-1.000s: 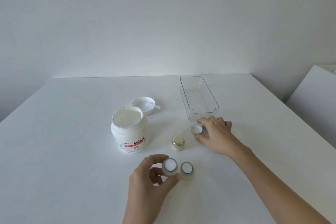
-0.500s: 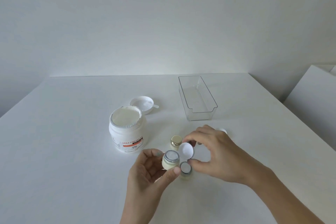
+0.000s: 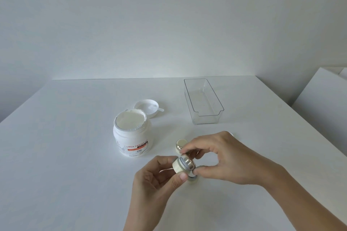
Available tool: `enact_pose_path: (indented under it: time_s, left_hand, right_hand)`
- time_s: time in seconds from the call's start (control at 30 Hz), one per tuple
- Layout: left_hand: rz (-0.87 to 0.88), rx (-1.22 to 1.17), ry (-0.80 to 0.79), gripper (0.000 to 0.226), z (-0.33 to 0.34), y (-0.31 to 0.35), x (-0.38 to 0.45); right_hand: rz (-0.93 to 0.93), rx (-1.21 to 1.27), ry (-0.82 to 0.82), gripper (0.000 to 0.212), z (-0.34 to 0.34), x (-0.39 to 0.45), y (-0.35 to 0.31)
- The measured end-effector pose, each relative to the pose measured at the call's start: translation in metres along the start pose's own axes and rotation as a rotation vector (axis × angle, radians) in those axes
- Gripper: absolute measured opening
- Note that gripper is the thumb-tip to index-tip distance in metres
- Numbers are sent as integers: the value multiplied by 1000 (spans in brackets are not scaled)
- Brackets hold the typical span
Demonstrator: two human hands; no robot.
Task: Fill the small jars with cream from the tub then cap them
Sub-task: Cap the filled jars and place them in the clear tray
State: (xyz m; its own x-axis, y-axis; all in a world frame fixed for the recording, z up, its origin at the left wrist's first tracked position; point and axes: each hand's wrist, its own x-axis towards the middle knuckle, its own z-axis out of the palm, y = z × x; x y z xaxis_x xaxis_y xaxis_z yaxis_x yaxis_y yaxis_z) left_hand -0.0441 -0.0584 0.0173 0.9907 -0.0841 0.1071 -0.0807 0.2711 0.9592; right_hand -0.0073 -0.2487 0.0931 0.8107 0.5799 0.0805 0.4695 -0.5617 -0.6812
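Apparently jar [image 3: 178, 166] between both hands [image 3: 189, 169].

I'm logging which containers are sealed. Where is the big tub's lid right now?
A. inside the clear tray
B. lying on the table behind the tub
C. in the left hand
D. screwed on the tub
B: the lid lies upturned behind the open tub, a small spoon resting in it.

The tub [image 3: 132, 136] is white with an orange label band, its cream [image 3: 130, 122] off-white. The small jar [image 3: 178, 166] is cream-coloured, its cap [image 3: 188, 163] shiny gold. The tray [image 3: 203, 102] is clear.
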Motion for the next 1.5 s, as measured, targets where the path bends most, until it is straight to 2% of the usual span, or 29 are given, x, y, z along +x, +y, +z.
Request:
enact_pose_path:
  time_s: [0.37, 0.57, 0.7, 0.87, 1.07, 1.3, 1.33, 1.43, 1.5]
  left_hand:
    - [-1, 7, 30, 20, 2, -2, -1]
    - [-87, -27, 35, 20, 3, -3, -2]
    - [-137, -60, 35, 25, 2, -3, -2]
    - [-85, -31, 33, 19, 2, -1, -1]
    - [-136, -22, 34, 26, 2, -1, -2]
    - [-64, -29, 0, 19, 3, 3, -3]
    - [-55, -45, -3, 19, 4, 3, -3]
    - [-43, -75, 11, 21, 5, 1, -2]
    - [-42, -85, 29, 22, 4, 1, -1]
  right_hand:
    - [-16, 59, 0, 37, -1, 1, 0]
    - [-64, 15, 46, 40, -1, 0, 0]
    - [-59, 79, 59, 38, 0, 0, 2]
    - [5, 134, 60, 30, 4, 2, 8]
    - [-79, 70, 61, 35, 5, 0, 9]
    - [25, 135, 31, 22, 6, 0, 9]
    - [39, 130, 34, 26, 8, 1, 9]
    - [114, 34, 48, 53, 12, 1, 9]
    - [113, 24, 45, 44, 9, 0, 8]
